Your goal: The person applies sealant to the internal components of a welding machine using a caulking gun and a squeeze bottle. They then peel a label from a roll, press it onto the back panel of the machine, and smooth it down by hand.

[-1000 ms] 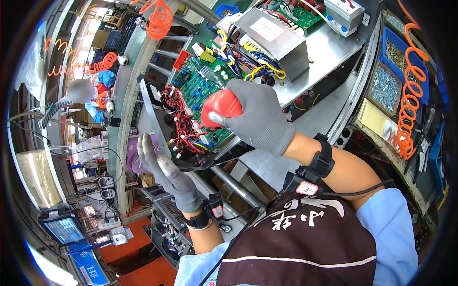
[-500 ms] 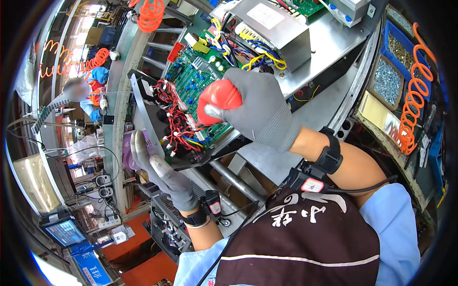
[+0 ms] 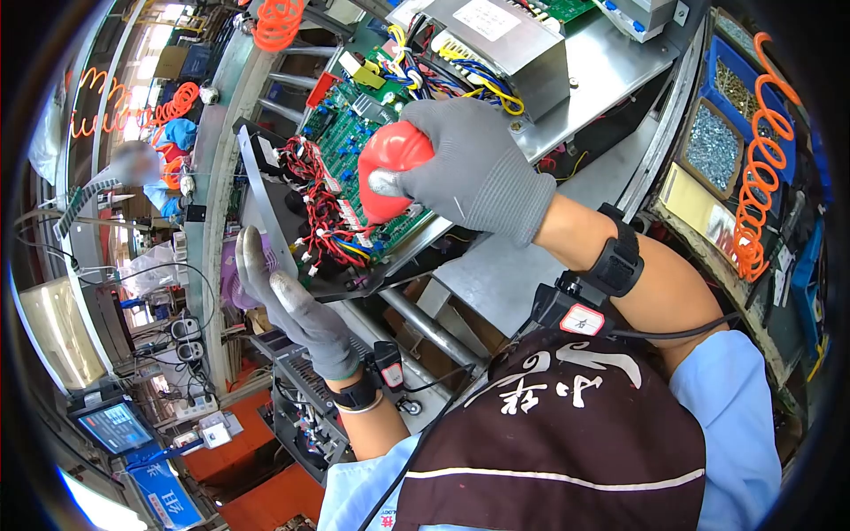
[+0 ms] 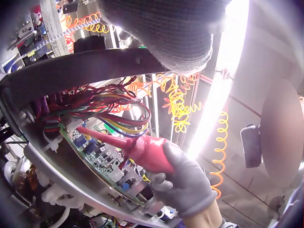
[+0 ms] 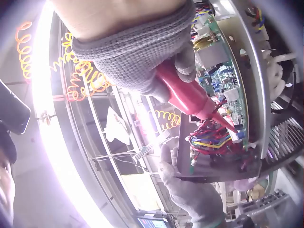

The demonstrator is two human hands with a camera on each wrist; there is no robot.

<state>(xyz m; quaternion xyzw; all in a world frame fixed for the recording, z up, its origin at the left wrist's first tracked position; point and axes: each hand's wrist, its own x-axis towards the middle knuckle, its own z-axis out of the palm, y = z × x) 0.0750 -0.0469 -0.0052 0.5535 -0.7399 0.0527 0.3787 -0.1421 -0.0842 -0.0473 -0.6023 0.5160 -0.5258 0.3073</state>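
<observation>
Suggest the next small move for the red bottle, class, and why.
Probably a light squeeze of the red bottle: the right grip is curled around it, and its tapered nozzle points at a white connector near the edge of the green circuit board. Whether the tip touches it, I cannot tell.

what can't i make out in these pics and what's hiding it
Head view: the nozzle, hidden beneath the red bottle and the right hand.
All views: whatever is inside the bottle, hidden by its wall.
Left wrist view: part of the left hand, cut off by the top edge.
Head view: print on the white label, too small.
Head view: text on the screen, too small.
</observation>
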